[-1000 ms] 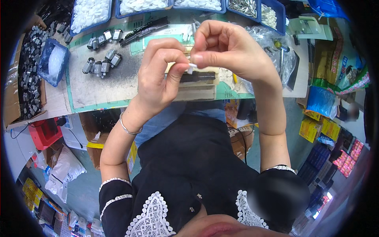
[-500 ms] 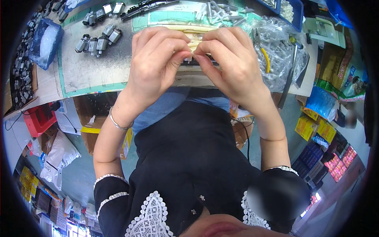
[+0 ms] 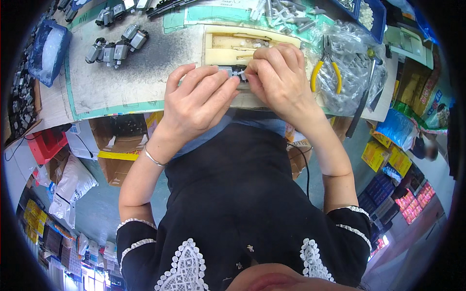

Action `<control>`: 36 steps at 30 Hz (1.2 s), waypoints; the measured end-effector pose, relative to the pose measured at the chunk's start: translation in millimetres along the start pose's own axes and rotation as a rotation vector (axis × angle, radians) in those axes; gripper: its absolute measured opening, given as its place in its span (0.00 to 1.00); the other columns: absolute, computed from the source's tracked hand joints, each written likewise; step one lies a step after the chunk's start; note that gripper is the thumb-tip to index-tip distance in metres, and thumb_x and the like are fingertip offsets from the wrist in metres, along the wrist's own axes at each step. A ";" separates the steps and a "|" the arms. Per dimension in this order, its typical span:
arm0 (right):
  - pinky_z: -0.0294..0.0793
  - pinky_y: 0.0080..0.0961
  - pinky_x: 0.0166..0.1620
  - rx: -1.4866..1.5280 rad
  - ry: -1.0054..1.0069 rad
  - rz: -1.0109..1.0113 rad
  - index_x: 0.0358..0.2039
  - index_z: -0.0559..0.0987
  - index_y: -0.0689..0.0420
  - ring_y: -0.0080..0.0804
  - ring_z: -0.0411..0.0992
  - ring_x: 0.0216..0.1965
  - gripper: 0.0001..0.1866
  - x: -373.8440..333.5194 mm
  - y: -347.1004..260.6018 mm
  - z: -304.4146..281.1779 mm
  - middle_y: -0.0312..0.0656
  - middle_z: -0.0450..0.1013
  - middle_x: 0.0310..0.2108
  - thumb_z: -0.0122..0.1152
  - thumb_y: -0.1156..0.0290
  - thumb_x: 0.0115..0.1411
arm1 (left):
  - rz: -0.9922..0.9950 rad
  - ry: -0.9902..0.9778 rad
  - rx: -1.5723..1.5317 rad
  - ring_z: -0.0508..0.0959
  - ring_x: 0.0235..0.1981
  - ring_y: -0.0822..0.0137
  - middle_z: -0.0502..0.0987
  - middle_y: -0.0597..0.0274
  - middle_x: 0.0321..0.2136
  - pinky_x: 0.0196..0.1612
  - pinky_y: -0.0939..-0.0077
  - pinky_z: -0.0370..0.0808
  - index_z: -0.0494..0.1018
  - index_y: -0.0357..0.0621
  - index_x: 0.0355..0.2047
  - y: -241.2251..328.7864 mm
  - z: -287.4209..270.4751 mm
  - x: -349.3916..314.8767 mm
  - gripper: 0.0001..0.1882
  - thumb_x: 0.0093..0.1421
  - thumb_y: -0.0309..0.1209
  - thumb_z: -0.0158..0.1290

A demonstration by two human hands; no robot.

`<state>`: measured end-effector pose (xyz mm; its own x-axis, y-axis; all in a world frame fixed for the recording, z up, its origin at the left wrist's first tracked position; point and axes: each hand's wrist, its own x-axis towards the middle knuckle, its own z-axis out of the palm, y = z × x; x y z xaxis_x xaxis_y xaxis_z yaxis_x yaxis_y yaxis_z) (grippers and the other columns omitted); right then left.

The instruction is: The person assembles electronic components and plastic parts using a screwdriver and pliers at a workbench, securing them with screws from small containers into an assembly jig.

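Note:
A small grey-and-black block-shaped part (image 3: 226, 70) lies at the near edge of a cream-coloured wooden fixture (image 3: 223, 56). Over its left side curl the fingers of my left hand (image 3: 199, 99), holding it steady. My right hand (image 3: 281, 80) pinches a tiny white piece (image 3: 241, 73) against the block's right end, thumb and index finger pressed together. The fingertips partly cover both parts, so how they join cannot be made out. Small pale bits sit in the fixture's upper recess.
Similar grey blocks (image 3: 116, 51) cluster on the left of the bench, by a blue bin (image 3: 51, 53). Grey plastic pieces (image 3: 286, 14) lie at the back. On the right are yellow-handled pliers (image 3: 326, 68), a clear plastic bag (image 3: 349, 82) and a dark rod (image 3: 359, 109).
Both hands have come down toward me and moved apart, uncovering the block and the fixture. My left fingers now lie over the block. The pliers show fully.

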<state>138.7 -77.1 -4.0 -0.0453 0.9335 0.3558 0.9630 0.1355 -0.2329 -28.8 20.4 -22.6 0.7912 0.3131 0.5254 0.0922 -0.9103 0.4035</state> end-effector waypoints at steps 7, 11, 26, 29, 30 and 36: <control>0.60 0.33 0.49 -0.035 0.032 0.080 0.28 0.72 0.53 0.32 0.66 0.37 0.10 -1.9 -7.3 1.5 0.35 0.67 0.32 0.63 0.73 0.42 | -0.067 0.069 0.014 0.73 0.36 0.71 0.73 0.71 0.30 0.45 0.69 0.62 0.77 0.52 0.32 3.5 11.5 -5.3 0.12 0.45 0.32 0.60; 0.59 0.33 0.51 -0.053 -0.008 0.062 0.28 0.74 0.53 0.29 0.67 0.37 0.12 -2.9 -6.5 -3.6 0.33 0.70 0.33 0.66 0.73 0.41 | -0.024 0.048 0.155 0.74 0.35 0.71 0.73 0.71 0.31 0.46 0.69 0.61 0.76 0.52 0.30 10.6 10.7 -1.5 0.09 0.46 0.33 0.59; 0.62 0.38 0.41 -0.532 -0.019 0.414 0.24 0.78 0.55 0.42 0.67 0.37 0.05 73.5 151.6 -47.0 0.42 0.72 0.27 0.58 0.69 0.47 | -0.077 0.166 0.107 0.69 0.23 0.67 0.69 0.68 0.23 0.34 0.73 0.61 0.77 0.46 0.32 -49.2 -27.0 66.5 0.10 0.47 0.30 0.59; 0.62 0.38 0.42 -0.548 -0.040 0.401 0.23 0.78 0.56 0.43 0.67 0.36 0.05 74.8 155.3 -47.5 0.44 0.72 0.28 0.58 0.69 0.47 | -0.095 0.208 0.262 0.70 0.23 0.69 0.71 0.66 0.24 0.34 0.76 0.64 0.75 0.42 0.32 -70.2 -37.5 88.7 0.07 0.52 0.27 0.56; 0.62 0.39 0.43 -0.537 -0.061 0.422 0.23 0.78 0.57 0.44 0.67 0.36 0.06 75.0 156.1 -47.9 0.45 0.73 0.28 0.58 0.69 0.47 | -0.126 0.169 0.318 0.72 0.28 0.67 0.73 0.65 0.27 0.34 0.74 0.64 0.76 0.44 0.34 -73.8 -38.9 96.1 0.08 0.53 0.29 0.56; 0.64 0.37 0.41 -0.536 -0.004 0.192 0.30 0.78 0.55 0.40 0.70 0.35 0.07 55.7 169.4 -51.0 0.40 0.75 0.28 0.56 0.77 0.50 | -0.096 0.062 0.495 0.73 0.31 0.66 0.74 0.67 0.30 0.34 0.73 0.64 0.76 0.46 0.31 -96.4 -31.9 113.4 0.06 0.53 0.32 0.56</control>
<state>312.8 -19.0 22.5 0.1435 0.9263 0.3485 0.9543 -0.2228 0.1993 32.7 152.3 21.9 0.7290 0.4035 0.5529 0.4504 -0.8910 0.0564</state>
